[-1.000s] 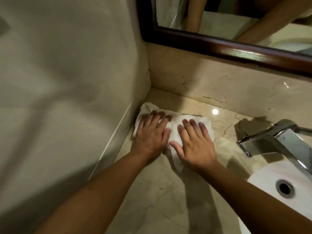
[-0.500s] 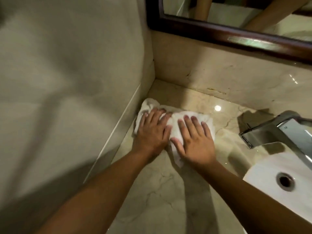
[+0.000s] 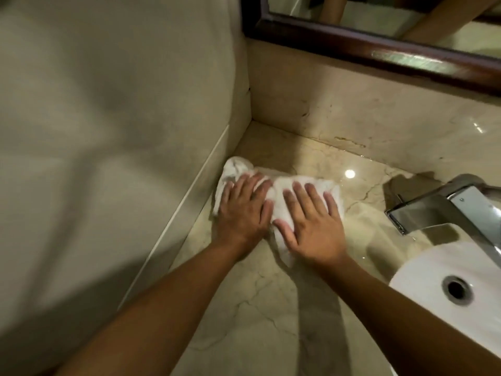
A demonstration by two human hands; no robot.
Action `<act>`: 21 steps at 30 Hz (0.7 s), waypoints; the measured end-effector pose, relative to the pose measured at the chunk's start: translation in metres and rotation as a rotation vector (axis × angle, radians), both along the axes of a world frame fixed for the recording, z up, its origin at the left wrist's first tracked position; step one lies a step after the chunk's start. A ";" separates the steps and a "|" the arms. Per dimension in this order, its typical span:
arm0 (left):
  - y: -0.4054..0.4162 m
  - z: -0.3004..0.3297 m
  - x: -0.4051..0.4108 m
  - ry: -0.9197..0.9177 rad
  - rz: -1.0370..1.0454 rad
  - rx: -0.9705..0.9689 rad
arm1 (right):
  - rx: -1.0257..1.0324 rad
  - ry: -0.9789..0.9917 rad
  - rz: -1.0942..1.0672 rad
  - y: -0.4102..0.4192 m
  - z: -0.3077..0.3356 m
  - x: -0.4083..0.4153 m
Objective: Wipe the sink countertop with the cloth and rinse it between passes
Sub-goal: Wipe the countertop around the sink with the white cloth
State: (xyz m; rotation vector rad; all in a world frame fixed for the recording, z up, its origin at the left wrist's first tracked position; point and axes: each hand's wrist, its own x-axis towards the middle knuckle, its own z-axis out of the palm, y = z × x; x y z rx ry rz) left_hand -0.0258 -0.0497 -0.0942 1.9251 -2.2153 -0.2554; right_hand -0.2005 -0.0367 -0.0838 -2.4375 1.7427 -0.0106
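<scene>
My left hand (image 3: 242,213) lies flat on the white cloth (image 3: 282,194), fingers (image 3: 253,185) straight and spread a little, palm down, pressing the fabric onto the marble tabletop (image 3: 244,308). My right hand (image 3: 311,226) lies just beside it, also flat, fingers stretched forward across the cloth and the thumb angled out toward my left hand, almost touching it. Neither hand curls round the cloth; both press on it from above.

The cloth is bunched and crumpled beneath my palms. It sits in the left rear part of the tabletop, near the corner where the side wall (image 3: 108,131) meets the back splash (image 3: 379,123). Its left edge pokes out past my left fingertips and lies just beside the wall's base strip. A tail of it shows between my wrists, pointing toward me.

To the right, well apart from the cloth, a chrome faucet (image 3: 433,210) reaches over the white sink (image 3: 423,278), whose round overflow hole (image 3: 456,290) is visible. The tabletop between the cloth and the faucet looks glossy, with a bright round spot of light (image 3: 350,173) reflected on it. Above the back splash runs a dark wooden mirror frame (image 3: 379,50), and my forearms appear in the mirror's glass.
</scene>
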 end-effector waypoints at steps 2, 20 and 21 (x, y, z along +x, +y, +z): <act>0.031 0.000 0.001 0.013 -0.004 0.032 | -0.027 -0.053 0.045 0.028 -0.001 -0.003; 0.061 0.002 0.008 0.019 0.039 0.042 | -0.004 -0.067 0.065 0.054 0.004 0.004; 0.065 0.002 0.009 0.012 0.035 0.057 | -0.001 -0.061 0.091 0.055 0.005 0.001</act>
